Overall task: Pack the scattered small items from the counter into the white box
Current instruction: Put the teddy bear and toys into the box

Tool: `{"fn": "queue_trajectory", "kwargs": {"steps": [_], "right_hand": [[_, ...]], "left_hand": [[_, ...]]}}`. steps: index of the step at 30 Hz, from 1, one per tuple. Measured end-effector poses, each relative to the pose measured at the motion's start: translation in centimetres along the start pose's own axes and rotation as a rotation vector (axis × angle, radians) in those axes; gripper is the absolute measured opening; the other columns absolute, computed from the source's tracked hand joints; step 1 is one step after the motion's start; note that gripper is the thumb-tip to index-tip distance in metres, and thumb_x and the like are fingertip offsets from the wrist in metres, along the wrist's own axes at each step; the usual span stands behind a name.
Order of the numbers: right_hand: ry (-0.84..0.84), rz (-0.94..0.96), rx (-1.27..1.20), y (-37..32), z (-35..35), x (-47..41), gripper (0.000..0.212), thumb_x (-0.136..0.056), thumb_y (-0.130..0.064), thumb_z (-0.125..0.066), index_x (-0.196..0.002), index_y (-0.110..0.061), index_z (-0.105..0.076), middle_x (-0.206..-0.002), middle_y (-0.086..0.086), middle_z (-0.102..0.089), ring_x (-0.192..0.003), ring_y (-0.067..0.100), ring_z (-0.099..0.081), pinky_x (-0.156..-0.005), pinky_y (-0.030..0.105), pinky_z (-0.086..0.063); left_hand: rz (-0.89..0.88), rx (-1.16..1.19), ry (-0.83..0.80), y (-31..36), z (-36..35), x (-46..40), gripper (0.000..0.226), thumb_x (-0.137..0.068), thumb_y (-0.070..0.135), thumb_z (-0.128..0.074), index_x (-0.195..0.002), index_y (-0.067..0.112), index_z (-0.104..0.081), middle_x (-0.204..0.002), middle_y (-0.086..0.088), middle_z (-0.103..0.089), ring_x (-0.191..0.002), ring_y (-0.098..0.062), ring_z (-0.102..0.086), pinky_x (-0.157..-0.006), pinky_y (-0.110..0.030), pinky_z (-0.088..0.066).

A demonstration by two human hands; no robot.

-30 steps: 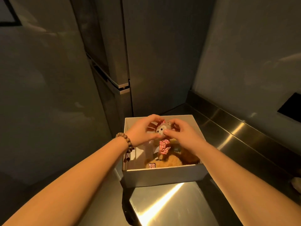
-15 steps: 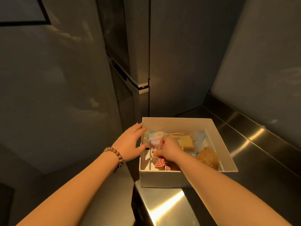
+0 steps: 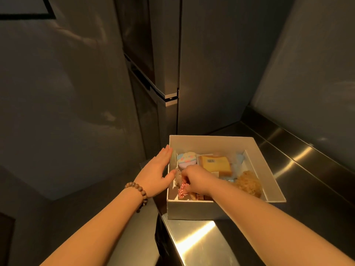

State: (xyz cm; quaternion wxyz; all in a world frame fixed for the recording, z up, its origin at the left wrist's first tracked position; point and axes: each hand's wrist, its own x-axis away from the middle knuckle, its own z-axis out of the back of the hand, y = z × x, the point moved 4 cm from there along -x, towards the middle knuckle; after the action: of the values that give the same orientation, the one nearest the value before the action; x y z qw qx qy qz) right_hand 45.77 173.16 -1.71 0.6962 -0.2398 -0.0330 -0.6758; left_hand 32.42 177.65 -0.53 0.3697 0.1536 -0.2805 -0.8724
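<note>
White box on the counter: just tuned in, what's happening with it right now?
A person is packing the white box on the steel counter. The right hand is inside it, pressing a small plush toy with a red-and-white checked bow into the near-left corner. The left hand lies flat and open against the box's left wall. A yellow packet, a pastel toy and a brown fuzzy toy already sit inside.

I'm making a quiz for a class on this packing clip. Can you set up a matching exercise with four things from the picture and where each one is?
Things:
1. pastel heart-shaped plush
2. fuzzy tan plush ball
3. brown wooden bead bracelet
4. left hand

Places:
A. near right part of the white cardboard box
B. flat against the outside of the box's left wall
C. far left part of the box
D. around the left wrist

Pairs: 1-C, 2-A, 3-D, 4-B
</note>
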Motion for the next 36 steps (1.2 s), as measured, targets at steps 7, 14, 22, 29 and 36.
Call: {"fn": "queue_trajectory", "kwargs": {"steps": [7,14,22,29,36], "right_hand": [[0.071,0.042,-0.046,1.6,1.1,0.3,0.023,-0.082,-0.032,-0.072,-0.103,-0.023,-0.067,-0.104,-0.003,-0.062,-0.096,0.016,-0.057,-0.080,0.026,-0.050],[-0.064,0.083,-0.084,1.8,0.3,0.4,0.040,-0.091,-0.020,-0.062,-0.130,-0.027,-0.058,-0.125,-0.001,-0.062,-0.111,0.017,-0.056,-0.095,0.029,-0.048],[0.058,0.053,-0.231,2.7,1.6,3.2,0.050,-0.094,-0.031,-0.056,-0.141,-0.036,-0.041,-0.149,-0.006,-0.039,-0.130,0.017,-0.044,-0.100,0.027,-0.039],[0.338,-0.080,-0.204,6.9,3.0,10.9,0.057,-0.093,-0.048,-0.046,-0.146,-0.043,-0.024,-0.159,-0.012,-0.014,-0.142,0.018,-0.025,-0.112,0.042,-0.031],[0.534,-0.341,-0.264,14.3,2.0,22.5,0.060,-0.096,-0.044,-0.045,-0.150,-0.029,-0.021,-0.159,-0.005,-0.015,-0.146,0.014,-0.010,-0.115,0.036,-0.016]], "left_hand": [[0.025,0.035,-0.005,0.2,0.1,0.2,0.072,-0.093,0.040,-0.046,-0.145,0.035,0.004,-0.156,0.012,0.000,-0.143,-0.010,-0.009,-0.112,-0.042,-0.029],[0.030,0.054,-0.004,-0.2,-0.2,0.1,0.073,-0.093,0.041,-0.044,-0.145,0.038,0.007,-0.155,0.014,0.003,-0.142,-0.009,-0.011,-0.109,-0.035,-0.033],[0.065,0.003,0.069,1.7,0.6,-0.2,0.075,-0.090,0.037,-0.054,-0.148,0.028,-0.007,-0.157,0.005,-0.011,-0.143,-0.013,-0.005,-0.114,-0.044,-0.023],[-0.144,-0.123,0.148,11.2,-1.7,-2.9,0.074,-0.087,0.053,-0.049,-0.147,0.023,-0.017,-0.155,-0.001,-0.021,-0.141,-0.019,-0.020,-0.113,-0.035,-0.019],[-0.334,-0.088,0.011,21.7,-9.5,-4.9,0.076,-0.087,0.054,-0.048,-0.148,0.019,-0.017,-0.154,-0.005,-0.024,-0.139,-0.021,-0.024,-0.111,-0.035,-0.020]]}}
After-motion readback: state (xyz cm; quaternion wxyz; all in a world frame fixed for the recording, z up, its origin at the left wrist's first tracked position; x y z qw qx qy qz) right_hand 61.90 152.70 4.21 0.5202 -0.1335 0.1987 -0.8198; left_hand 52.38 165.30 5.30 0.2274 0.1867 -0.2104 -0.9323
